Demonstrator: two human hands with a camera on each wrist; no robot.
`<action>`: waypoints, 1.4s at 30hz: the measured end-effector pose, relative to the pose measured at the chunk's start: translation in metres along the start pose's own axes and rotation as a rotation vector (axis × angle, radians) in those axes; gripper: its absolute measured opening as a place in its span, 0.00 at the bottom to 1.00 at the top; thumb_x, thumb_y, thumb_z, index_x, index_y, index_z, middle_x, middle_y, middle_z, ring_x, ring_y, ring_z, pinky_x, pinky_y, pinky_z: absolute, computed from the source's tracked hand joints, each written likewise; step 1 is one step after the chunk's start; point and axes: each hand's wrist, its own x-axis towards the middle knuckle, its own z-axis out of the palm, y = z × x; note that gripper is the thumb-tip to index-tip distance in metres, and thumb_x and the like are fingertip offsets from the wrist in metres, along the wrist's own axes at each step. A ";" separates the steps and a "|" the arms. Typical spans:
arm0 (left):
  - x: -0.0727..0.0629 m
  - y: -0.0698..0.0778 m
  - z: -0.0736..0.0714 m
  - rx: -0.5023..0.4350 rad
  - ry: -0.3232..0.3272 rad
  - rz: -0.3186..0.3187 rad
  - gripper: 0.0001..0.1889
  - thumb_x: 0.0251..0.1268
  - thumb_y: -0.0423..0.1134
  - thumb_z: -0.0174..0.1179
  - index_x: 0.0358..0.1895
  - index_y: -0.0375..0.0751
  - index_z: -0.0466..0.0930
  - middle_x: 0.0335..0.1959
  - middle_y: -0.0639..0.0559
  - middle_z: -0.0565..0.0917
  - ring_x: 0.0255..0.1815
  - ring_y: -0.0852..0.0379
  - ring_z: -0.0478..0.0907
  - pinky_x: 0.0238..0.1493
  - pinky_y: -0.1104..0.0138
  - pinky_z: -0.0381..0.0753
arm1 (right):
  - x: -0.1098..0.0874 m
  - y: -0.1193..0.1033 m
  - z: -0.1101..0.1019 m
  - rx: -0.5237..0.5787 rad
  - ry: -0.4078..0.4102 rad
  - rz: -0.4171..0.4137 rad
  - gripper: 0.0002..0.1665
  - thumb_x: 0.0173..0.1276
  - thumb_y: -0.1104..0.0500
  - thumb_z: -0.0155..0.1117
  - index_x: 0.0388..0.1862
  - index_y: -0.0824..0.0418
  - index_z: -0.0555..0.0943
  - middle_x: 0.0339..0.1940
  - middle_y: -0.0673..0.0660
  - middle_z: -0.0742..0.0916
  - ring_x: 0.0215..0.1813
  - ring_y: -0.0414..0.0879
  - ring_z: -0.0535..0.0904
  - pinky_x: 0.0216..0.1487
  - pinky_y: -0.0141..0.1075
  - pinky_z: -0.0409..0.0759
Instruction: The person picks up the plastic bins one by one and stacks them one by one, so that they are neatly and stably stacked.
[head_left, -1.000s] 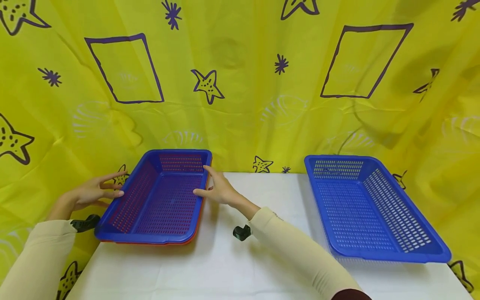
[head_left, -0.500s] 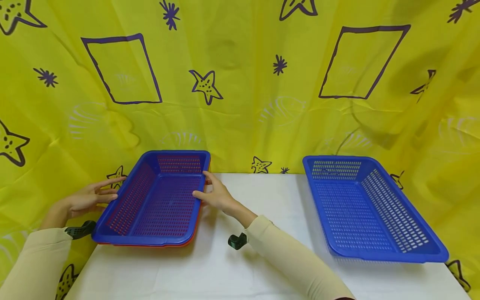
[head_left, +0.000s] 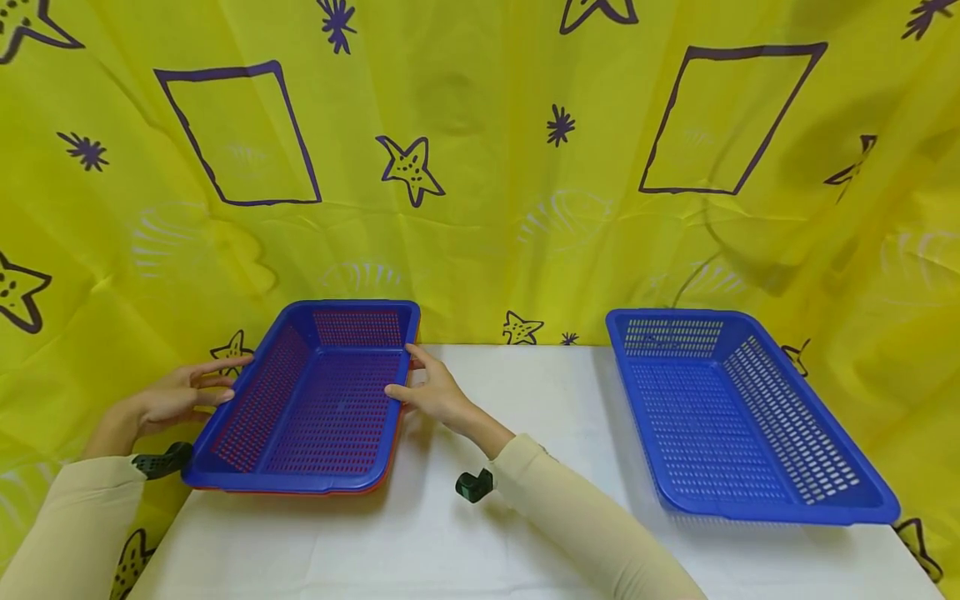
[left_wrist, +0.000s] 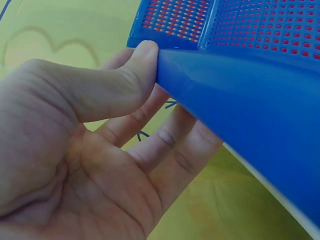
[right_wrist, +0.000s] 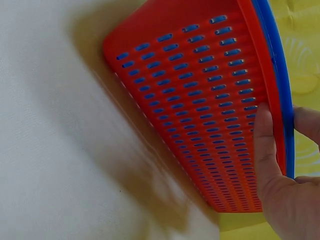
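Note:
A blue plastic basket (head_left: 341, 400) sits nested inside a red basket (right_wrist: 190, 95) at the left of the table; in the head view little of the red one shows beyond the rim. My left hand (head_left: 174, 400) is at the left rim, its thumb (left_wrist: 145, 55) against the blue edge and the other fingers reaching outside and beneath it. At the opposite side, my right hand (head_left: 442, 390) pinches the stacked rims. One of its fingers (right_wrist: 265, 135) lies along the red outer wall, with the thumb over the blue rim.
Another blue basket (head_left: 712, 433), with slotted walls, stands on the right of the white table (head_left: 480, 550). A yellow patterned curtain (head_left: 480, 250) hangs behind the table and down its sides. Dark camera mounts (head_left: 474, 486) stick out at both wrists.
My right hand has slid slightly nearer along the right rim and closed on it. The left hand has shifted a little left. The baskets have barely moved.

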 end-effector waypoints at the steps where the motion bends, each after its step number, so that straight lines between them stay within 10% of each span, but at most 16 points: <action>1: 0.000 0.000 0.000 0.002 0.002 -0.001 0.36 0.78 0.34 0.57 0.83 0.58 0.55 0.66 0.44 0.67 0.53 0.62 0.80 0.52 0.58 0.86 | 0.000 0.001 0.000 0.005 0.001 -0.001 0.51 0.67 0.66 0.73 0.83 0.62 0.57 0.61 0.64 0.76 0.30 0.47 0.86 0.42 0.51 0.89; 14: 0.003 -0.001 0.002 0.016 0.015 -0.001 0.38 0.78 0.35 0.58 0.84 0.57 0.52 0.77 0.20 0.47 0.54 0.74 0.74 0.53 0.62 0.85 | 0.004 0.006 0.001 0.008 -0.008 -0.040 0.50 0.68 0.68 0.71 0.83 0.64 0.56 0.60 0.64 0.75 0.30 0.44 0.85 0.45 0.58 0.87; 29: 0.003 0.008 0.008 0.006 0.028 -0.032 0.37 0.75 0.35 0.61 0.83 0.54 0.57 0.74 0.20 0.54 0.52 0.59 0.81 0.51 0.55 0.87 | 0.000 -0.002 -0.009 -0.028 -0.040 0.000 0.52 0.68 0.67 0.72 0.83 0.64 0.55 0.62 0.66 0.74 0.32 0.47 0.86 0.48 0.56 0.87; 37: 0.008 0.017 0.020 -0.013 0.026 -0.038 0.36 0.74 0.33 0.62 0.82 0.50 0.59 0.68 0.28 0.67 0.50 0.52 0.83 0.47 0.54 0.88 | -0.008 -0.008 -0.028 -0.157 -0.041 0.001 0.51 0.66 0.64 0.75 0.82 0.65 0.57 0.61 0.67 0.77 0.39 0.49 0.88 0.41 0.35 0.88; 42: 0.013 0.024 0.035 -0.011 0.026 -0.012 0.35 0.74 0.33 0.62 0.81 0.47 0.61 0.69 0.25 0.66 0.49 0.51 0.83 0.43 0.53 0.89 | -0.017 -0.012 -0.044 -0.151 -0.073 0.046 0.51 0.67 0.64 0.74 0.83 0.63 0.57 0.63 0.68 0.75 0.34 0.50 0.89 0.42 0.43 0.90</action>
